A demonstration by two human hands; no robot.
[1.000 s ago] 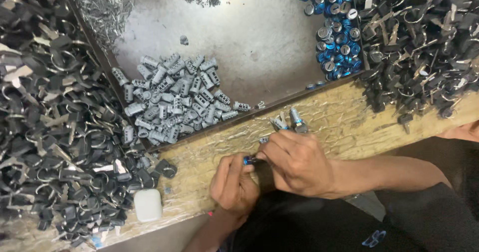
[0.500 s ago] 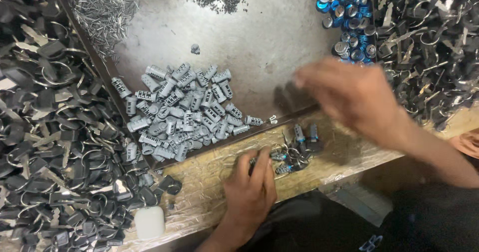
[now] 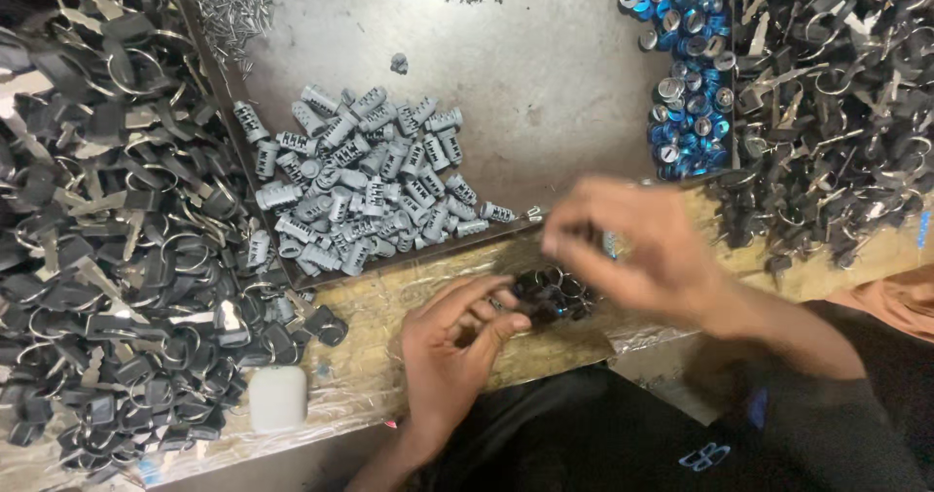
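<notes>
Dark small parts (image 3: 550,295) lie at the bench edge (image 3: 545,341), my left hand (image 3: 449,351) pinching beside them; my right hand (image 3: 637,249) came back from the tray (image 3: 545,93), blurred, grip unclear.

A single camera, worn on the person's head, looks steeply down and slightly forward from close above the table (image 3: 389,356), whose near edge runs slantwise across the lower part of the frame. The person's own forearms enter from the bottom and right edges, and a dark metal tray (image 3: 545,83) fills the upper middle. No second view shares the scene.
</notes>
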